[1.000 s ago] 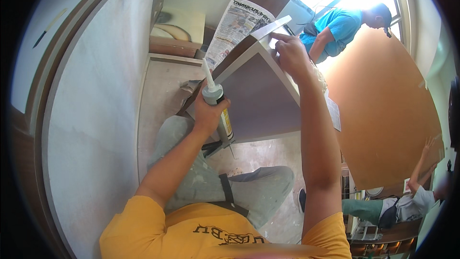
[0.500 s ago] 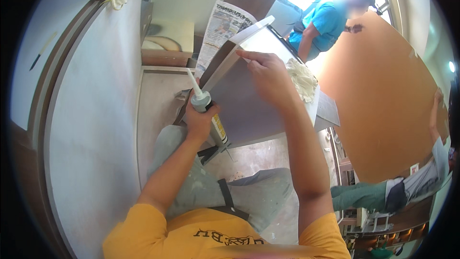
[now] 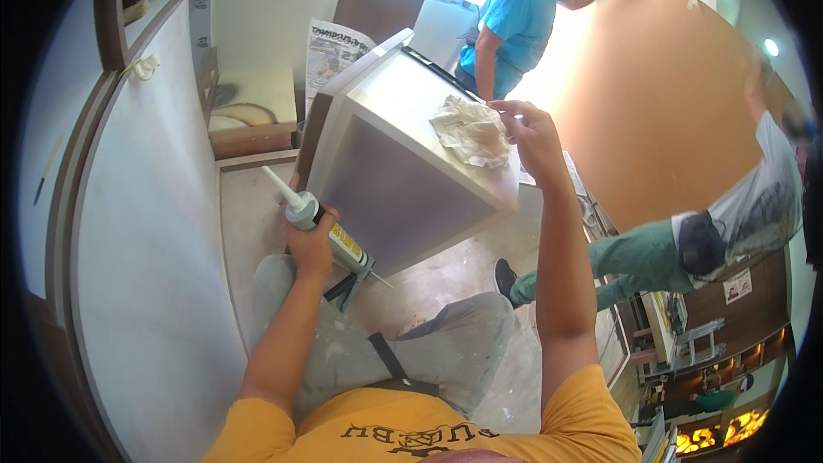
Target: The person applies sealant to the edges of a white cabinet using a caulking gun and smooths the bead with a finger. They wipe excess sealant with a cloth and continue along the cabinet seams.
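Note:
My left hand (image 3: 310,244) grips a caulking gun (image 3: 330,236) with a white cartridge and long nozzle pointing up-left, held against the lower left edge of a grey-brown cabinet box (image 3: 403,167). My right hand (image 3: 531,133) hovers over the top of the box, its fingers pinched together right beside a crumpled white rag (image 3: 470,130) that lies on the pale top. Whether the fingers touch the rag is unclear. I am crouched, my grey trousers below the box.
A pale curved wall panel (image 3: 146,231) fills the left. A newspaper (image 3: 333,47) lies behind the box. One person in a blue shirt (image 3: 514,21) stands at the back; another in green trousers (image 3: 677,249) bends by a large orange board (image 3: 660,94) on the right.
My right hand left the thin white strip at the box's far edge and came back to the rag on top. The caulking gun stays at the box's left side. The view shifted.

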The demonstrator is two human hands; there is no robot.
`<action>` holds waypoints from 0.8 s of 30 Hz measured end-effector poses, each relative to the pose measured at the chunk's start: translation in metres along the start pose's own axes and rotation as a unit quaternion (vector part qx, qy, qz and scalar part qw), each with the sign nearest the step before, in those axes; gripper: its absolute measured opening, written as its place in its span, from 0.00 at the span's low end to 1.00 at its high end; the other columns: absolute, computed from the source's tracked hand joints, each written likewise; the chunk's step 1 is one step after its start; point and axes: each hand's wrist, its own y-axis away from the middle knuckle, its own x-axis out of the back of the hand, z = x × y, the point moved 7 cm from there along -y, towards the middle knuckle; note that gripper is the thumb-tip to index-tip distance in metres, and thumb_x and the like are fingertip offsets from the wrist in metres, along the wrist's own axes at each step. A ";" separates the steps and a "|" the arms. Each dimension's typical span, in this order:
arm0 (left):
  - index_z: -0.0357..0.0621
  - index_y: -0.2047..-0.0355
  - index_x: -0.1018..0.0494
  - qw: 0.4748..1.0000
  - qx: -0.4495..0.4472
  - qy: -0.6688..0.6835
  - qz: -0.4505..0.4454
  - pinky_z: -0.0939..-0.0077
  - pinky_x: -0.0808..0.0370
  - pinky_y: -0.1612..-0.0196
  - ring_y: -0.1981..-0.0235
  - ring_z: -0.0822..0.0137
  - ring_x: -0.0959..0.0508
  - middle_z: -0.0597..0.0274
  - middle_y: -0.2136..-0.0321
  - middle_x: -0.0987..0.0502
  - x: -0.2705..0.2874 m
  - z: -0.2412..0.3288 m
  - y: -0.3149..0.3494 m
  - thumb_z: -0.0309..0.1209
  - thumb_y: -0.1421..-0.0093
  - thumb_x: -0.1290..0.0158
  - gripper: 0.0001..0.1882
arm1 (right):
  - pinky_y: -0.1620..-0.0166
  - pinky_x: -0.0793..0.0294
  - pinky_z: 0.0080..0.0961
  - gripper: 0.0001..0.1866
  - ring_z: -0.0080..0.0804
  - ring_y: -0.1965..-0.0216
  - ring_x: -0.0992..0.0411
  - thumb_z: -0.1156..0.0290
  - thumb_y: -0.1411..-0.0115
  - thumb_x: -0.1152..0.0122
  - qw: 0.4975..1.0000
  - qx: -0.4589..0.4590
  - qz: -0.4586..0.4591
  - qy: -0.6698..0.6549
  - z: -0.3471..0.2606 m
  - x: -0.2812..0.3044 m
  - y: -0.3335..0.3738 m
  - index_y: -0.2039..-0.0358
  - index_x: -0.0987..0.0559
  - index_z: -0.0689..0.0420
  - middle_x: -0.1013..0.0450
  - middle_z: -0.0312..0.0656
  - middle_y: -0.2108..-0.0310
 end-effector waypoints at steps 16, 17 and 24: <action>0.45 0.43 0.31 0.999 0.028 0.017 0.038 0.69 0.23 0.56 0.65 0.68 0.22 0.63 0.68 0.26 0.009 -0.023 -0.001 0.13 0.47 0.42 0.31 | 0.58 0.24 0.41 0.15 0.49 0.66 0.21 0.61 0.34 0.38 0.937 0.100 0.202 0.266 -0.009 0.008 0.025 0.60 0.13 0.60 0.21 0.52 0.67; 0.44 0.43 0.31 0.999 0.028 0.016 0.042 0.69 0.22 0.58 0.66 0.67 0.23 0.62 0.68 0.27 0.009 -0.021 0.001 0.13 0.47 0.43 0.30 | 0.50 0.24 0.47 0.17 0.52 0.55 0.22 0.58 0.31 0.42 0.956 0.039 0.169 0.238 0.004 0.009 0.022 0.59 0.14 0.59 0.22 0.52 0.60; 0.46 0.42 0.33 0.998 0.050 -0.009 0.024 0.67 0.26 0.51 0.64 0.67 0.22 0.63 0.68 0.26 0.002 -0.017 0.005 0.15 0.45 0.44 0.29 | 0.54 0.25 0.45 0.12 0.52 0.60 0.23 0.67 0.35 0.39 0.964 0.130 0.089 0.216 0.013 -0.015 0.017 0.66 0.15 0.63 0.25 0.50 0.64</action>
